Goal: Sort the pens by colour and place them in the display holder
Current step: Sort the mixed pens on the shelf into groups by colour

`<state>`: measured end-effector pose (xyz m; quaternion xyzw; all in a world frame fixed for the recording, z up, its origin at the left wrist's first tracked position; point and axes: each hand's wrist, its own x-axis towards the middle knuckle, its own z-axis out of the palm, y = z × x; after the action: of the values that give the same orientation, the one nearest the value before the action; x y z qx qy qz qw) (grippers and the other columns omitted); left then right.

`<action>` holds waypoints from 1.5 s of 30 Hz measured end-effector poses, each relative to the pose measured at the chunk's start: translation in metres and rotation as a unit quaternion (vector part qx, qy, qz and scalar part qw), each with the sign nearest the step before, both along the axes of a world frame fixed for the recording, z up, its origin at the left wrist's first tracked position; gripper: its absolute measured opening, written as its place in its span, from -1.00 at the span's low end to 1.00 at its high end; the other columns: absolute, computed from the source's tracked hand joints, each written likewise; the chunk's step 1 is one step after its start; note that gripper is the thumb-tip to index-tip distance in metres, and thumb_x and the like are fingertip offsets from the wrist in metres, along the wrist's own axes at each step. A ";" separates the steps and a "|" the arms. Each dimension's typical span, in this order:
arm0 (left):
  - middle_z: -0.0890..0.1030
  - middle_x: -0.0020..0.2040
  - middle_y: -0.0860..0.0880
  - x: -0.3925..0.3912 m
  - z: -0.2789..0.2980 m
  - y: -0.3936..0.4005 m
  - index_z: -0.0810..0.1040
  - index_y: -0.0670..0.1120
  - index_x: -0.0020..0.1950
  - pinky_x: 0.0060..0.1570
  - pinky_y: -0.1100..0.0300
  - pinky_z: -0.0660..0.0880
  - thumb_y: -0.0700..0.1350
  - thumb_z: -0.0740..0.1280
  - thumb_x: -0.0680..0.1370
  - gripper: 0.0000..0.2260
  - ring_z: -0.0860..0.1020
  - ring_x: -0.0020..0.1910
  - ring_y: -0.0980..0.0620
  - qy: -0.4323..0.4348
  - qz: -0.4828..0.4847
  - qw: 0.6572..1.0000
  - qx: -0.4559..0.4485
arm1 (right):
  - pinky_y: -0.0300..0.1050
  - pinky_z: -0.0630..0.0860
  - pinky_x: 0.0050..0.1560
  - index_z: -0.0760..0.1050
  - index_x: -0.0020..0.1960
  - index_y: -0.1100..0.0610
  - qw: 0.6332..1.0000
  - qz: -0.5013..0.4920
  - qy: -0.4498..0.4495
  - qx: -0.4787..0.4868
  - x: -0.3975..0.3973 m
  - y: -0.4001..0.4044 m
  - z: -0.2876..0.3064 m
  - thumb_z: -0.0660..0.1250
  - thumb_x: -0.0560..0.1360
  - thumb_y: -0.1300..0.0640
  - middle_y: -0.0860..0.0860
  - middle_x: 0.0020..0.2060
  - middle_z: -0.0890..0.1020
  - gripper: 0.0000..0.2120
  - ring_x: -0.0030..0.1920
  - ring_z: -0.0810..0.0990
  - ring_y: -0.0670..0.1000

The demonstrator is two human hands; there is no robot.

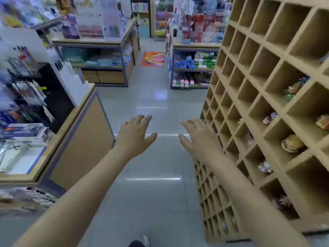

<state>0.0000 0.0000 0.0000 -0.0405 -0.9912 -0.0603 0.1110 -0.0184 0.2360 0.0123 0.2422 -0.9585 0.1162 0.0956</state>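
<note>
Both bare forearms reach forward over the grey tiled floor (151, 104) of a shop aisle. Left hand (135, 134) and right hand (197, 136) hang palm down, fingers spread and relaxed, holding nothing and touching nothing. Just right of the right hand stands a wooden cubby shelf (267, 56), a few compartments holding small trinkets. On the left, a table (85, 122) carries a black display holder (53, 97) stocked with what look like pens (30, 93), though blur hides their colours. An orange mat (153, 59) lies far down the aisle.
</note>
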 end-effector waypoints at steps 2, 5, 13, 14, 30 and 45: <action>0.47 0.41 -0.14 -0.024 -0.029 -0.014 0.35 -0.08 0.51 0.15 -0.07 0.40 0.20 0.21 0.59 -0.43 0.50 0.27 -0.20 -0.017 0.008 1.000 0.016 | 0.05 0.34 0.33 0.44 0.37 0.12 0.999 0.003 -0.003 -0.039 -0.024 -0.012 -0.032 0.17 0.60 -0.02 0.08 0.28 0.53 -0.59 0.33 0.44 0.09; 0.54 0.32 -0.18 -0.057 -0.080 -0.040 0.44 -0.13 0.44 0.08 -0.08 0.48 0.21 0.15 0.54 -0.41 0.56 0.18 -0.22 -0.023 0.011 0.998 0.059 | 0.06 0.48 0.21 0.49 0.32 0.15 0.999 0.016 -0.019 -0.037 -0.065 -0.036 -0.083 0.14 0.56 -0.04 0.08 0.17 0.59 -0.57 0.21 0.53 0.09; 0.59 0.22 -0.18 -0.182 -0.132 -0.125 0.52 -0.19 0.33 0.03 -0.10 0.51 0.15 0.20 0.54 -0.47 0.59 0.11 -0.21 -0.037 0.059 0.986 0.152 | 0.12 0.50 0.16 0.46 0.36 0.12 0.996 -0.001 -0.091 0.009 -0.215 -0.139 -0.120 0.15 0.57 -0.09 0.09 0.20 0.58 -0.54 0.17 0.55 0.12; 0.59 0.22 -0.18 -0.204 -0.130 -0.136 0.52 -0.19 0.33 0.04 -0.11 0.51 0.15 0.20 0.54 -0.47 0.59 0.10 -0.22 -0.044 0.065 0.984 0.157 | 0.12 0.51 0.15 0.46 0.36 0.12 0.995 -0.006 -0.100 0.013 -0.235 -0.149 -0.116 0.15 0.56 -0.08 0.09 0.21 0.58 -0.54 0.17 0.55 0.12; 0.53 0.30 -0.17 -0.667 -0.127 -0.234 0.49 -0.16 0.37 0.25 -0.07 0.36 0.17 0.18 0.55 -0.47 0.50 0.26 -0.21 -0.061 0.035 0.989 0.127 | 0.06 0.52 0.07 0.50 0.28 0.20 0.995 -0.036 -0.062 -0.064 -0.692 -0.236 -0.133 0.15 0.54 -0.06 0.11 0.16 0.60 -0.55 0.12 0.58 0.17; 0.51 0.34 -0.14 -1.076 -0.131 -0.395 0.48 -0.14 0.37 0.21 -0.05 0.35 0.18 0.16 0.54 -0.46 0.46 0.25 -0.16 -0.022 0.124 0.982 0.143 | 0.05 0.50 0.09 0.50 0.27 0.20 0.998 0.043 -0.038 -0.009 -1.145 -0.399 -0.119 0.13 0.56 -0.05 0.12 0.14 0.60 -0.56 0.10 0.58 0.17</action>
<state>-1.0755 -0.3953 -0.1312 0.1004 -0.9719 -0.1879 0.1003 -1.1633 -0.1630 -0.1062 0.2781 -0.9489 0.1383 0.0558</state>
